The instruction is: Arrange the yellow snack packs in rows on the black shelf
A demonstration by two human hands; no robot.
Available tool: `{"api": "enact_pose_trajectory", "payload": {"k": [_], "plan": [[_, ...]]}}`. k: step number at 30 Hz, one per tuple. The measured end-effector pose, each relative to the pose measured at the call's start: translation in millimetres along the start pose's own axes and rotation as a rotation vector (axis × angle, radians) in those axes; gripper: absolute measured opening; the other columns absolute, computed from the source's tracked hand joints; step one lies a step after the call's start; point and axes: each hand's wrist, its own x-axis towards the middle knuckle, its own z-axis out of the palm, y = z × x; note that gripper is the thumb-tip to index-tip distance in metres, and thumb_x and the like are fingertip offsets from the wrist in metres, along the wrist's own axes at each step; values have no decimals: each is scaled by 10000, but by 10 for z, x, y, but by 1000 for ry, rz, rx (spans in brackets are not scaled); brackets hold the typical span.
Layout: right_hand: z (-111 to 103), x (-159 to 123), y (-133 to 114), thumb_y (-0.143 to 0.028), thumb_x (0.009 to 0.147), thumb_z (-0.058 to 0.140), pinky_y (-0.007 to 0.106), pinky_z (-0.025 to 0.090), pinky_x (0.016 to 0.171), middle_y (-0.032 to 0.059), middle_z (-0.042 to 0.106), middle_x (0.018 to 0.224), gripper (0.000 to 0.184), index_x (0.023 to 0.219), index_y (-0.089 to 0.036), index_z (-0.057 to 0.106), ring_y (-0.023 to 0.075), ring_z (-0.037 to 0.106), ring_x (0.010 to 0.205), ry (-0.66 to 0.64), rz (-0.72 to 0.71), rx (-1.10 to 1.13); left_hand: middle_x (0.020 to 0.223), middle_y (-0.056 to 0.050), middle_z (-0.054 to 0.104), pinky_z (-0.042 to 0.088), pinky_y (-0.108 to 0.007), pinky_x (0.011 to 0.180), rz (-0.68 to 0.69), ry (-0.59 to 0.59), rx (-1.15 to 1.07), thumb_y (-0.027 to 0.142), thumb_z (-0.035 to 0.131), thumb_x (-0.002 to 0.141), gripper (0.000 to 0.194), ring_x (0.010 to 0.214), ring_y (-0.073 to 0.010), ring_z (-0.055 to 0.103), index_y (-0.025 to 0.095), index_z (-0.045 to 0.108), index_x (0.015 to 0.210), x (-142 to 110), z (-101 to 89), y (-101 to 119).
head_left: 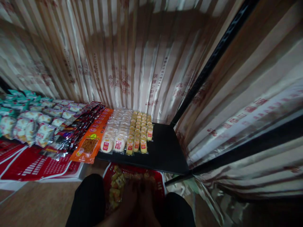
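Note:
My two hands are low in the picture, dark and blurred, reaching side by side into a red basket (159, 180) between my knees. My left hand (129, 198) lies next to small yellow snack packets (116, 186) in the basket. My right hand (147, 198) is close beside it over the basket's middle. Their fingers are too smeared to show whether they hold anything. Above the basket a black shelf (165, 151) carries rows of yellow packets (140, 132) and round white packets (115, 134).
Left of those rows lie orange packets (91, 143), dark red packets (80, 127) and white-and-green bags (28, 126). Red shelf strips (35, 165) run below them. Shiny striped packaging (132, 56) hangs behind and to the right. My knees in black trousers (88, 201) flank the basket.

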Motion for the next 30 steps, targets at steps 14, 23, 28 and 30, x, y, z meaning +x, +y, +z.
{"api": "enact_pose_trajectory", "payload": {"k": [14,23,28,30], "plan": [[-545,5,-631,-368,595,647,394,535,827,100,722,949,413,970,-195,645,265,674,908,-15,3,458,1045,-113,614,430,-318,924,396,165,-196,212,361,807,317,1006,-199,565,145,588,1018,-329,-176,607],[-755,673,-894,-402,624,608,376,520,855,109,687,1022,473,1033,-166,639,237,658,910,122,-151,295,1275,-121,557,320,-344,1082,337,143,-46,183,374,834,411,1211,-213,474,105,562,1191,-13,-223,1287],[-732,1135,-924,-390,677,568,354,533,802,98,691,965,442,1050,-166,639,218,659,855,185,-228,232,1414,-120,426,248,-326,1134,296,127,-87,184,366,856,467,1331,-194,358,95,484,1299,236,-104,1539],[-713,1295,-939,-379,673,576,352,533,790,99,693,953,432,1040,-163,647,219,656,842,186,-238,237,1431,-129,395,223,-313,1144,298,100,-97,187,354,863,490,1343,-188,337,67,446,1329,308,-67,1606]]}}
